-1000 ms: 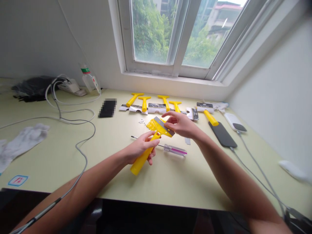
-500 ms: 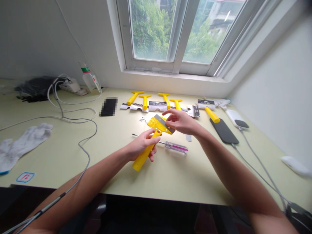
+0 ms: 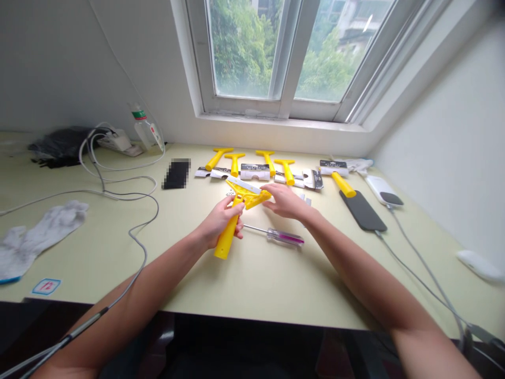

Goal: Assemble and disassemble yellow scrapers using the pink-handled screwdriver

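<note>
My left hand (image 3: pixel 224 220) is wrapped around the handle of a yellow scraper (image 3: pixel 225 239), which is tilted with its head away from me. A flat metal blade (image 3: pixel 244 185) lies along that head, reflecting light. Beyond the scraper, small yellow plastic pieces (image 3: pixel 258 199) are heaped on the table, partly covered by it. My right hand (image 3: pixel 281 201) is at the right edge of this heap, fingers curled in against the pieces; what they pinch is hidden. A screwdriver (image 3: pixel 284 238) with a clear and purple handle lies below. Small metal bits (image 3: pixel 230 192) show behind the scraper head.
Several yellow scraper handles (image 3: pixel 266 160) and card packages (image 3: pixel 254 171) line the back of the table. Loose blades (image 3: pixel 306 200) lie right of my right hand. A phone (image 3: pixel 362 211), power bank (image 3: pixel 384 190), white glove (image 3: pixel 47 226), cables (image 3: pixel 138 231) and bottle (image 3: pixel 147 129) surround the workspace.
My right hand has left the blade and moved down to the yellow pieces. The scraper in my left hand has shifted left and turned, its blade now catching the light.
</note>
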{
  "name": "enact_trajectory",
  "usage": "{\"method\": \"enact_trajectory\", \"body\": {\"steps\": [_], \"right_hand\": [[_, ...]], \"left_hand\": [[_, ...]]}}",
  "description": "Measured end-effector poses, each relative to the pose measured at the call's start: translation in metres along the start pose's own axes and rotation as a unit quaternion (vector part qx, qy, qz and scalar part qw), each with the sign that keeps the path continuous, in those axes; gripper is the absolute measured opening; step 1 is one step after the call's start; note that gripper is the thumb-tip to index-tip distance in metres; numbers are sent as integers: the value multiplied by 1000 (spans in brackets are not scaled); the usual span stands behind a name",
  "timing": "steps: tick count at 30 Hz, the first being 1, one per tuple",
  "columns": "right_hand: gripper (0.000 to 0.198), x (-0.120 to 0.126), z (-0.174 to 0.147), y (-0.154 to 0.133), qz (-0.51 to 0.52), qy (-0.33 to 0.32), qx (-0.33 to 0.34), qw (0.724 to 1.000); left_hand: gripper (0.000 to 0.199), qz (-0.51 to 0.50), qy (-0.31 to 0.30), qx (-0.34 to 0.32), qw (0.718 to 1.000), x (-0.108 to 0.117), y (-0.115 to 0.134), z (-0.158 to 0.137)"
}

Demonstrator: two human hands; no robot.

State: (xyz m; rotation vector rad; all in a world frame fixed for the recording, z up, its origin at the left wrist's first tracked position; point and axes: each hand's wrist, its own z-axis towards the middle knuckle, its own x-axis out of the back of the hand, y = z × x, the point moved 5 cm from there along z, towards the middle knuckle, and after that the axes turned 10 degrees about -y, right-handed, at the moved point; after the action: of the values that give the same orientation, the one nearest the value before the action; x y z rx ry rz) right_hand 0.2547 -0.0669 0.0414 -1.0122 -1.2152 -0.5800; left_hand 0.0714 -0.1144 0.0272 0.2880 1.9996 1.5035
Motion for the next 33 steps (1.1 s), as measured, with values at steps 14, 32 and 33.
{"method": "enact_trajectory", "body": {"steps": [14, 32, 33], "right_hand": [[8, -6, 0, 2, 7, -36, 41, 999], [42, 63, -29, 28, 358, -6, -16, 933], [40, 64, -30, 24, 378, -10, -4, 926]], "left_hand": [[37, -4, 4, -7, 1000, -2, 0, 0], [42, -15, -59, 7, 998, -15, -10, -3], [41, -15, -60, 8, 998, -15, -10, -3]]}}
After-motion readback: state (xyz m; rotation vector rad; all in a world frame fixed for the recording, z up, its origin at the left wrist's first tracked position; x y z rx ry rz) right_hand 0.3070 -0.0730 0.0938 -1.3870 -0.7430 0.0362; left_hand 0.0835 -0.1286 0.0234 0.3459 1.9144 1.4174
